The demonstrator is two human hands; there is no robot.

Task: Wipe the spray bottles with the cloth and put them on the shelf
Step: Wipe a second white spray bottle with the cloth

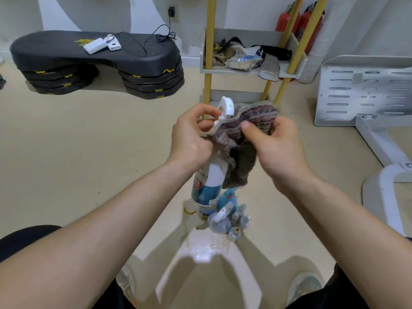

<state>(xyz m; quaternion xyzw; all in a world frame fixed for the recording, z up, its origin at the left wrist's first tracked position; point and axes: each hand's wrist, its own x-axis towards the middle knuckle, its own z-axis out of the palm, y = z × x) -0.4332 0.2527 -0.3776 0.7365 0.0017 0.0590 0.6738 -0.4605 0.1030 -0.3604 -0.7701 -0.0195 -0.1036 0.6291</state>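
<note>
My left hand (191, 134) grips a white spray bottle (211, 177) by its neck, just under the white trigger head (226, 108); the bottle has a blue label and hangs upright over the floor. My right hand (276, 148) holds a striped grey-pink cloth (249, 130) pressed against the bottle's neck and right side. Below them, several more spray bottles (225, 217), blue and pale, stand grouped on the floor. The yellow-poled shelf (236, 71) stands just beyond my hands.
The shelf's upper tier holds rags and packets (243, 59). Stacked black step platforms (100, 63) with a white power bank lie at the left. A white metal frame (365, 90) sits at the right, and red fire extinguishers (298, 21) stand behind the shelf.
</note>
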